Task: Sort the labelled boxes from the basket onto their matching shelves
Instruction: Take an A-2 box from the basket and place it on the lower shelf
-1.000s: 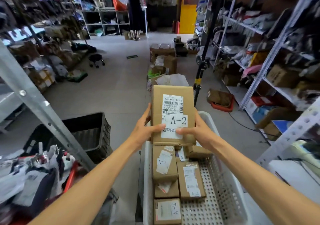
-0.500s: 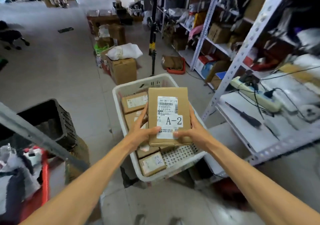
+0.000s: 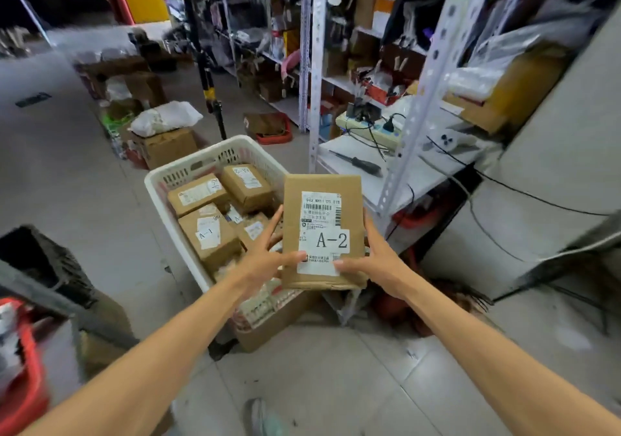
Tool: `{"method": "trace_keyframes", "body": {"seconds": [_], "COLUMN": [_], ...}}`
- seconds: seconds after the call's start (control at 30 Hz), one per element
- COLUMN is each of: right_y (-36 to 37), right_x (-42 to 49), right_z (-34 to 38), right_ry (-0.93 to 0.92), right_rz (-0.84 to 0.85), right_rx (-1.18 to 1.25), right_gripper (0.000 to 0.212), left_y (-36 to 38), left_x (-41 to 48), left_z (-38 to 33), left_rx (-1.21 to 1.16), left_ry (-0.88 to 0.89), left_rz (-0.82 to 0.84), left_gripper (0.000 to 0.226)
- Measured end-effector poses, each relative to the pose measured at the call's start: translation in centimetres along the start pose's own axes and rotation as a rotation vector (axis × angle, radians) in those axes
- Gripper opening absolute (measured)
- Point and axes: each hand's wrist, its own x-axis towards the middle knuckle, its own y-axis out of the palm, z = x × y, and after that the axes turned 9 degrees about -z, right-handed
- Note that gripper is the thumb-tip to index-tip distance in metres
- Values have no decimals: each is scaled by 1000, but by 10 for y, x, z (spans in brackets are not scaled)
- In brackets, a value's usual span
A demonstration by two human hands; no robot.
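**A-2 box point(image 3: 322, 230) out of the basket point(image 3: 188, 167), turned toward the shelves point(image 3: 356, 163)**

The flat brown box stood upright, its white label point(image 3: 319, 234) reading "A-2". The left hand point(image 3: 265, 261) and right hand point(image 3: 376, 261) clamped its sides, thumbs on the label and fingers behind. Within the last second it had swung from the aisle side to over the basket's right rim, near the shelves, so finding the A-2 shelf likely came next.

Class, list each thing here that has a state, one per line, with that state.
A-2 box, held up, label facing camera.
Left grip, pinches box's left edge.
Right grip, pinches box's right edge.
Basket, partly filled.
A-1 box, lying in basket.
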Motion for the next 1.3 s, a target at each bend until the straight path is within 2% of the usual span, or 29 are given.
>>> {"method": "trace_keyframes", "body": {"seconds": [0.23,0.37,0.73,0.8,0.87,1.0,1.2,1.3], "right_y": [-108,-181,-329,-347,-358,-377,-375,-363], "right_x": [-114,-172,-321,-350,-368,-405,-431,-441], "right_z": [-17,-25,-14,-2,10,21,-13,-47], "right_ry": [-11,21,112,128,142,193,305,409], "right_rz": [-214,-404,-1002,-1157,-1232,-1487,-1830,-1917], "right_rx": [10,16,-5,-45,-109,-124,-146,-61], "right_gripper": [122,115,116,117,111,109,105,112], "left_y": [140,229,492,545,582,662,729,749], "left_x": [-35,-39,-42,-50,-59,-85,-120,-132], "left_z": [1,-7,-47,-56,-65,-75,-40,-3], "left_rx": [52,87,199,228,222,204,304,422], "left_ry": [60,80,146,177,208,217,140,76], "left_rz": [203,362,988,1169,1268,1517,1711,1757], "left_gripper": [106,103,109,113,114,113,109,115]}}
